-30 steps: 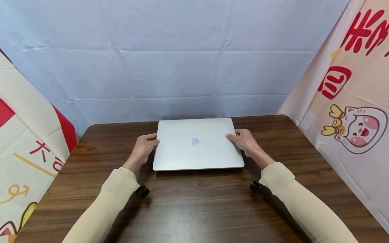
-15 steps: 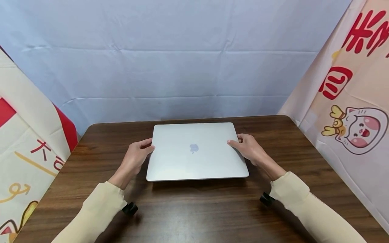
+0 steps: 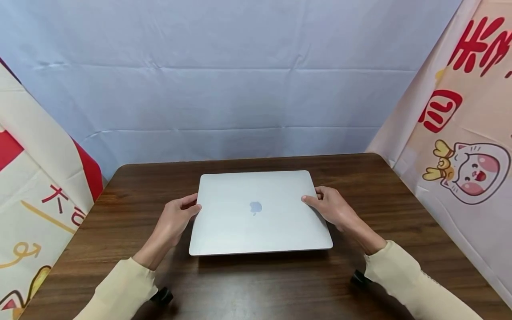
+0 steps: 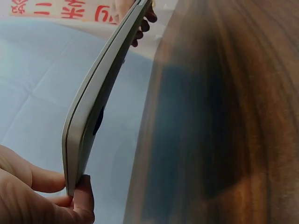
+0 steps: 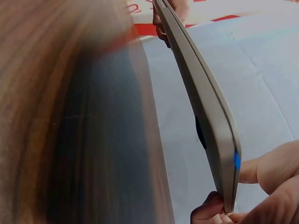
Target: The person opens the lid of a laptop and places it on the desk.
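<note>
A closed silver laptop (image 3: 256, 229) with an apple logo on its lid lies between both hands in the head view. My left hand (image 3: 173, 222) pinches its left edge, thumb on the lid and fingers underneath. On the opposite edge, my right hand (image 3: 334, 206) grips it the same way, the thumb reaching over the lid. Both wrist views show the laptop (image 4: 86, 112) edge-on and raised off the table, with dark feet on its underside. Fingertips (image 5: 212, 200) of the right hand curl beneath it in the right wrist view.
The brown wooden table (image 3: 256, 284) extends around the laptop on all sides. Behind it hangs a pale blue-white cloth (image 3: 224, 89). Printed cloths stand at the left (image 3: 44, 178) and right (image 3: 460, 155). Dark wrist devices sit below both cuffs.
Both hands have drawn the laptop from the table's back edge toward the person. It looks larger and lower in the head view, and the grip on both sides stays the same.
</note>
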The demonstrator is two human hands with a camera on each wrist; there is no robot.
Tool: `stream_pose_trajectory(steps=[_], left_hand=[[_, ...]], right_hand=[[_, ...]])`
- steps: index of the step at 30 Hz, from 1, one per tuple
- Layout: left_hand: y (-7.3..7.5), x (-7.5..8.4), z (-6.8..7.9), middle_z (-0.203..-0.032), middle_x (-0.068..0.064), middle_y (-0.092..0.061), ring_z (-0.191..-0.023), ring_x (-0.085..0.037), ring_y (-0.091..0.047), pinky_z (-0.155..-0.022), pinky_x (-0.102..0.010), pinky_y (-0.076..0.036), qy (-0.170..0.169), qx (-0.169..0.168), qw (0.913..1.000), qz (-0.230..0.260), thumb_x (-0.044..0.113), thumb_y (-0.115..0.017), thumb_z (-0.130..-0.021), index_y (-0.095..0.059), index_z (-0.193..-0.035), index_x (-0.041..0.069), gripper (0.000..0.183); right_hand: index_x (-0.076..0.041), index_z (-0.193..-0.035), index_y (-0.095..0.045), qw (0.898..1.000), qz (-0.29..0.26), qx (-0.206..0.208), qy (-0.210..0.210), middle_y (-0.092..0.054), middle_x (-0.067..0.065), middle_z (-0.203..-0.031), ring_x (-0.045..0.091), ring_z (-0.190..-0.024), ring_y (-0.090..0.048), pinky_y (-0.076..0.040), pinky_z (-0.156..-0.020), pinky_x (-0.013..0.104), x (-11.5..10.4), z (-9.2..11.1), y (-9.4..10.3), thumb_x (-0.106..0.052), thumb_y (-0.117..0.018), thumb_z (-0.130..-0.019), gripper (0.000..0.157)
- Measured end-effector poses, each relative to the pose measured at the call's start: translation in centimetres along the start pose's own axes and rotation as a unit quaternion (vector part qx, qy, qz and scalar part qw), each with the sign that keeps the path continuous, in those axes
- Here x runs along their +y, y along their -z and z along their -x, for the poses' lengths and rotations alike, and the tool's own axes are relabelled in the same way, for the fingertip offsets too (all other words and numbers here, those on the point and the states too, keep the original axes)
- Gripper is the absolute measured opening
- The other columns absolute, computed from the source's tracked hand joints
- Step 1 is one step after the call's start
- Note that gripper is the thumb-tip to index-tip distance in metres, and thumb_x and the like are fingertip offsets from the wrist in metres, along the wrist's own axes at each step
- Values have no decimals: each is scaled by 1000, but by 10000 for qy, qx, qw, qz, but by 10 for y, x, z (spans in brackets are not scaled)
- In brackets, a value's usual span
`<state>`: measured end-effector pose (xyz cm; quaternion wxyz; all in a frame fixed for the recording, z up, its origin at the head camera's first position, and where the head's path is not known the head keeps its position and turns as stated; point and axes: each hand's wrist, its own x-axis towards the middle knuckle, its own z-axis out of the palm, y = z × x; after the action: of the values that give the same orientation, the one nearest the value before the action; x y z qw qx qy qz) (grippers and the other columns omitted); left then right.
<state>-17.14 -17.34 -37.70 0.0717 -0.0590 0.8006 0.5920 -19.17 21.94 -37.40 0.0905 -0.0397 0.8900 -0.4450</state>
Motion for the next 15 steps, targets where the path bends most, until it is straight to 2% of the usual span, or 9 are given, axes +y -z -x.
stream_pose_trajectory(steps=[6,15], left_hand=[[-2,-4,13,-142,-23,-56,-126,-32,-58,-104,-47,-48,0,43,9999,-141,10,-57,-106,-46,-152,-4,49],[-6,-15,25,-139,-24,-58,-123,-32,-60,-103,-48,-49,38,-19,9999,-148,12,-61,-105,-48,-150,-6,50]], right_hand=[[13,-139,-47,10000,-69,-10,22,-55,13,-89,23,-75,-52,-44,-63,36,2,11,-5,-28,-62,-106,55],[11,-133,-52,9998,-161,-62,-108,-52,11,-87,22,-73,-50,-43,-62,35,10,22,-9,-26,-63,-105,48]])
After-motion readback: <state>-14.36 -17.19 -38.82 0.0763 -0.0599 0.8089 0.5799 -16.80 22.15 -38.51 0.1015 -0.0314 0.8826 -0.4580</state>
